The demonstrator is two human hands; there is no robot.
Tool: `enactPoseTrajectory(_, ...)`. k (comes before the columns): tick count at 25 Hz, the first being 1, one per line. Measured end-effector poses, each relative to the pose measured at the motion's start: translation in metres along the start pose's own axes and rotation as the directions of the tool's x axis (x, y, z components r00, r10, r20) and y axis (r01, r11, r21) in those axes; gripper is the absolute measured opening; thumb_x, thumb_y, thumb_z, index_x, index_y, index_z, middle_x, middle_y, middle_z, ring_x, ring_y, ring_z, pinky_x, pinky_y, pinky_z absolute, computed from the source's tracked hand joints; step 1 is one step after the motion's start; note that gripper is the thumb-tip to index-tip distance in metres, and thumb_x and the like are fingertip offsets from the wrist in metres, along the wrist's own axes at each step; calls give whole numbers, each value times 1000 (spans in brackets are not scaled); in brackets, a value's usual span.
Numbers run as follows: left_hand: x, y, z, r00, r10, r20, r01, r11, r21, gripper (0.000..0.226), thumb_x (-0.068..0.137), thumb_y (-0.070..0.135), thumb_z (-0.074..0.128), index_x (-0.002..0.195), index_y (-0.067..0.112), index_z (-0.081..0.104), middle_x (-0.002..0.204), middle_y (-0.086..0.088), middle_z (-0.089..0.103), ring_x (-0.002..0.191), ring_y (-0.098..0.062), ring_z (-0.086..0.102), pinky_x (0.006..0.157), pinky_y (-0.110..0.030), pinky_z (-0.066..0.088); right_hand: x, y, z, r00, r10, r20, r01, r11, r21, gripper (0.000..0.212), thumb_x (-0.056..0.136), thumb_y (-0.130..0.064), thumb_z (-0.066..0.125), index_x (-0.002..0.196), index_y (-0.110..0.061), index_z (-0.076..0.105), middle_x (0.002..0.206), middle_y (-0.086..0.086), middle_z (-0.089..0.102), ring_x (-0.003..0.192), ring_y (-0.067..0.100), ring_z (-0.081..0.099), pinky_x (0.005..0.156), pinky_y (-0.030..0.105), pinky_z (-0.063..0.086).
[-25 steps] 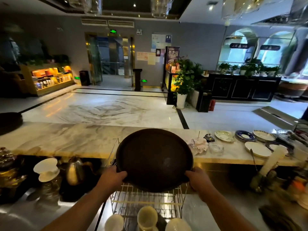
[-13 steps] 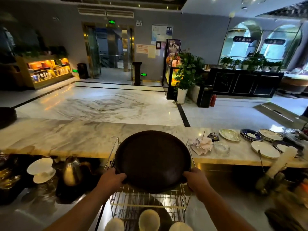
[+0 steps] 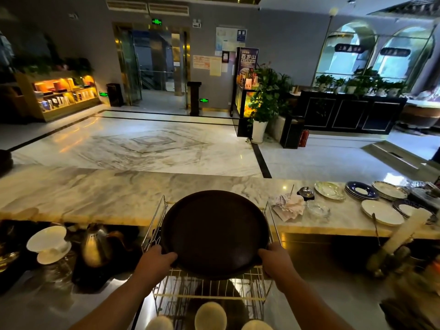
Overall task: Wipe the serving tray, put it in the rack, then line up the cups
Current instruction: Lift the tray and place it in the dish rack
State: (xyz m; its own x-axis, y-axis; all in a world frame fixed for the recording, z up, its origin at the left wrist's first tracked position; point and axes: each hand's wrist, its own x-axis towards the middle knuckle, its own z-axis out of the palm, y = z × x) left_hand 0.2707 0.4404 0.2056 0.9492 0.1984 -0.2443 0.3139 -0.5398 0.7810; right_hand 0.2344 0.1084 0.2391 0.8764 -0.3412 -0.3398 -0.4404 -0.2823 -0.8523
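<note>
Head view: both hands hold round dark tray (image 3: 214, 232) over wire rack (image 3: 209, 289).

Over the last second the dark round serving tray (image 3: 214, 234) sinks a little deeper between the side rails of the wire rack (image 3: 209, 289), its lower edge now closer to the rack's floor wires. The left hand (image 3: 156, 262) and right hand (image 3: 276, 262) ride down with it on its lower corners. The view tips downward, so more of the pale cups (image 3: 210, 315) shows.
</note>
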Motion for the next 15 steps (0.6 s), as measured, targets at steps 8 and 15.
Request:
enactPoseTrajectory(8,2,-5,1,1000,-2,-7,3,999,48,24,89,41,68,102,21,62,94,-3,68,85,-19,66,75,-38,57,-1,3,1,999,-33,25,35,996,-79,10,102,-17,58,93,-16,60,92,13,74,48,7,58,44,20,47)
enactPoseTrajectory(15,-8,-3,-7,998,67,1,-67,986,154,34,89,58,61,89,24,65,79,1,74,73,-14,72,72,-39,61,-3,4,2,1000,-30,5,30,997,-66,13,102,-22,59,92,-16,63,89,12,75,46,5,58,46,22,48)
